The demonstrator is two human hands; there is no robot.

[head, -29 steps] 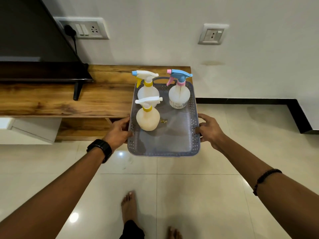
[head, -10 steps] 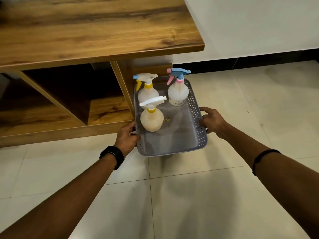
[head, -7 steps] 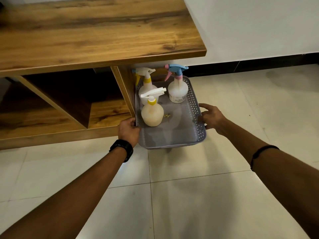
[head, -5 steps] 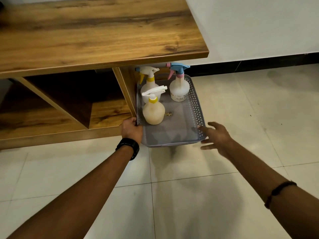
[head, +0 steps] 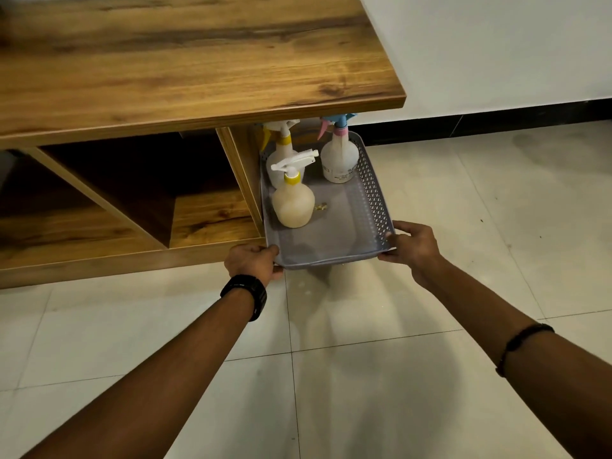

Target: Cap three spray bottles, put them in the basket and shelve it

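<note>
Both hands, left (head: 254, 264) and right (head: 411, 247), clamped on near corners of basket (head: 371, 197), long axis pointing away under counter (head: 185, 67), half onto shelf.

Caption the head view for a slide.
Both hands, left hand and right hand, slide a grey basket of three capped spray bottles under the wooden shelf.

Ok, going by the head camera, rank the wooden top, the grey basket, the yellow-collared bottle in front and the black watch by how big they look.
1. Wooden top, by far the largest.
2. Grey basket.
3. Yellow-collared bottle.
4. Black watch, smallest.
The watch is nearer the camera than the bottle, yet looks smaller.
</note>
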